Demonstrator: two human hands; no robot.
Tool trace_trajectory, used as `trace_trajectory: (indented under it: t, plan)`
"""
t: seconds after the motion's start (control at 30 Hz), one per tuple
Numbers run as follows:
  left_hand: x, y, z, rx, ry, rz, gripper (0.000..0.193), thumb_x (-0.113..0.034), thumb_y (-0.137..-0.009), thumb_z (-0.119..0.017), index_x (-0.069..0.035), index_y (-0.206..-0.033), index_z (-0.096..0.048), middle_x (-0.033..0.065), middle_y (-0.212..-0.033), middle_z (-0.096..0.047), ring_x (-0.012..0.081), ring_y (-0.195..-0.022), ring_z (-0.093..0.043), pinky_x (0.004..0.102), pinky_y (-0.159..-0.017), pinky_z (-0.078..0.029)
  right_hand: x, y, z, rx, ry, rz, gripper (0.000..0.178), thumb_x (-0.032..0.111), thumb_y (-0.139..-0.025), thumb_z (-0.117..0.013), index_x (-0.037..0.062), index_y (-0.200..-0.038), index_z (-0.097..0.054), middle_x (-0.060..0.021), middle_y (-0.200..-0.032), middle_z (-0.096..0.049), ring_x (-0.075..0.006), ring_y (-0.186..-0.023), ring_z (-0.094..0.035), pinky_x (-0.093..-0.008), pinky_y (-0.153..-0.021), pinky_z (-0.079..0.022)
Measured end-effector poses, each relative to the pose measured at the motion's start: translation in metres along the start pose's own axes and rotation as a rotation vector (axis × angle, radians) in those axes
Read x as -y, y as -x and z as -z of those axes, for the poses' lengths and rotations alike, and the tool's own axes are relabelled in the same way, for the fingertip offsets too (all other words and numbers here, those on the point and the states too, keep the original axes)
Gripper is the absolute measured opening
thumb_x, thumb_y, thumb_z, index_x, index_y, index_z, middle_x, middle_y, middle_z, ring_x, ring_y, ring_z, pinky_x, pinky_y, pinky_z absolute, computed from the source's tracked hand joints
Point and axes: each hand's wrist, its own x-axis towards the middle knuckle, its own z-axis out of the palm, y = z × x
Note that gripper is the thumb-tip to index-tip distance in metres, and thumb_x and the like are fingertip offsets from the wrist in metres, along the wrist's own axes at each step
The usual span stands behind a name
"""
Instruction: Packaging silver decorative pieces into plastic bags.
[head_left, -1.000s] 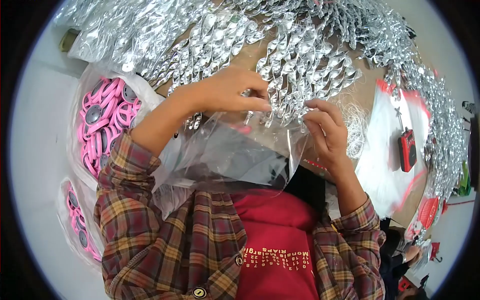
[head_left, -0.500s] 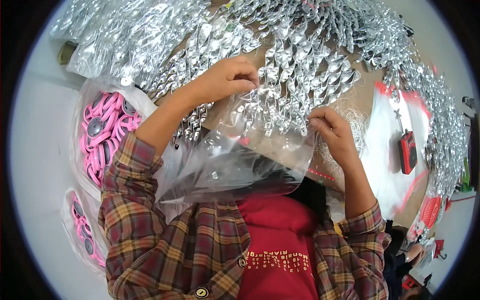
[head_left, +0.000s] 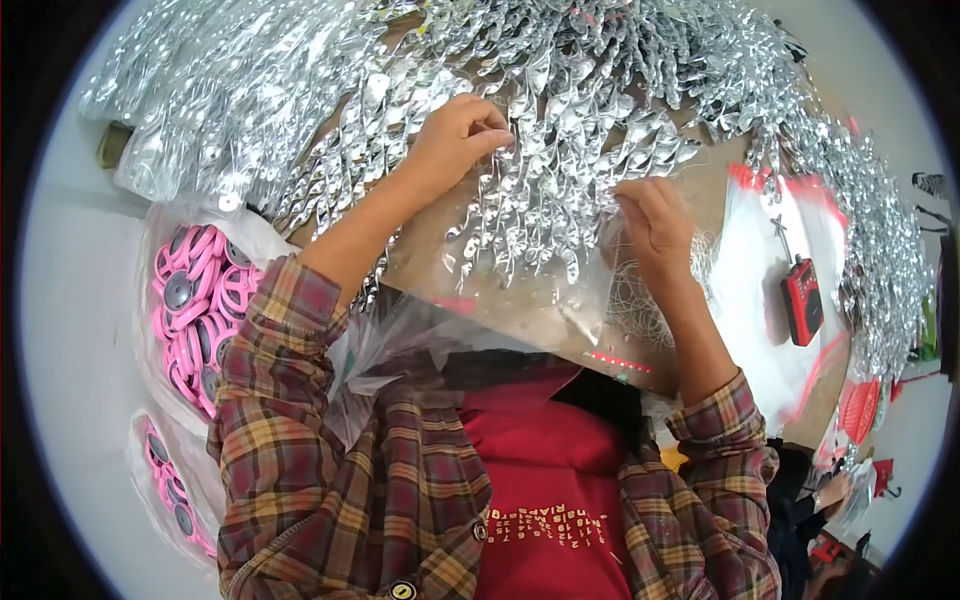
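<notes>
A clear plastic bag [head_left: 575,320] is stretched between my two hands over the table. My left hand [head_left: 460,140] pinches it at its far edge, thumb against bent fingers. My right hand [head_left: 655,230] pinches the bag's right side, with its fingers pressed together. Twisted silver foil strips [head_left: 530,215] show at the bag's upper part, between my hands; I cannot tell how many lie inside it and how many beneath. The near part of the bag droops in folds toward my shirt.
Heaps of silver foil strips [head_left: 270,90] cover the far table. At the left, a plastic sack [head_left: 145,320] holds pink-and-grey wheel-shaped parts [head_left: 200,290]. A red radio [head_left: 803,300] rests on white plastic bags [head_left: 750,330] at right. Thin white string [head_left: 640,305] lies near my right hand. Another person's hand [head_left: 835,490] shows lower right.
Both hands have moved slightly farther up and away from my body, still gripping the bag. The bag's near edge has lifted and shifted, and more of the tabletop shows through it.
</notes>
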Motion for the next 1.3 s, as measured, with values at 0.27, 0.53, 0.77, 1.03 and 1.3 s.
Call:
trace_trajectory:
  t: [0.27,0.53,0.77,1.03,1.3]
  plan:
    - [-0.002,0.003,0.01,0.144,0.101,0.274,0.014,-0.009,-0.089,-0.056,-0.002,-0.1,-0.061,0.0027,-0.089,-0.062,0.0114,-0.085,-0.059,0.0264,-0.077,-0.047,-0.001,0.002,0.01,0.02,-0.046,-0.084,0.012,0.0,-0.084,-0.06,0.0044,-0.095,-0.063,-0.0097,-0.086,-0.06,-0.0235,-0.08,-0.058,-0.0294,-0.072,-0.045]
    - [-0.009,-0.014,0.0,0.043,0.022,0.154,0.012,-0.007,-0.086,-0.058,-0.001,-0.096,-0.06,0.0042,-0.087,-0.064,0.0119,-0.081,-0.061,0.0268,-0.071,-0.049,-0.015,-0.009,0.03,0.099,-0.05,-0.03,0.011,0.005,-0.086,-0.061,0.0021,-0.096,-0.062,-0.009,-0.088,-0.063,-0.0214,-0.084,-0.059,-0.0296,-0.078,-0.045]
    - [0.001,-0.008,-0.012,-0.078,0.094,0.203,0.019,-0.01,-0.09,-0.055,-0.001,-0.105,-0.06,0.0033,-0.094,-0.066,0.0122,-0.085,-0.062,0.0257,-0.074,-0.048,-0.049,-0.014,0.043,-0.175,-0.281,-0.467,0.022,0.012,-0.092,-0.055,-0.0002,-0.11,-0.062,-0.008,-0.102,-0.065,-0.0169,-0.097,-0.06,-0.0291,-0.087,-0.045]
    - [-0.005,-0.012,-0.023,-0.107,0.369,0.487,0.038,-0.024,-0.085,-0.066,-0.001,-0.114,-0.056,0.0094,-0.095,-0.065,0.0117,-0.075,-0.057,0.0261,-0.068,-0.049,-0.148,-0.056,0.034,-0.183,0.027,-0.448,0.035,0.029,-0.088,-0.057,0.0011,-0.109,-0.064,-0.0153,-0.095,-0.068,-0.023,-0.085,-0.063,-0.0311,-0.078,-0.048]
    - [0.007,-0.013,-0.038,-0.187,0.191,0.365,0.037,-0.026,-0.081,-0.071,0.003,-0.101,-0.061,0.01,-0.087,-0.065,0.0134,-0.075,-0.058,0.0274,-0.068,-0.048,-0.14,-0.065,0.023,0.013,0.248,-0.589,0.048,0.047,-0.087,-0.055,0.0077,-0.113,-0.064,-0.0139,-0.102,-0.068,-0.0298,-0.095,-0.063,-0.0355,-0.082,-0.047]
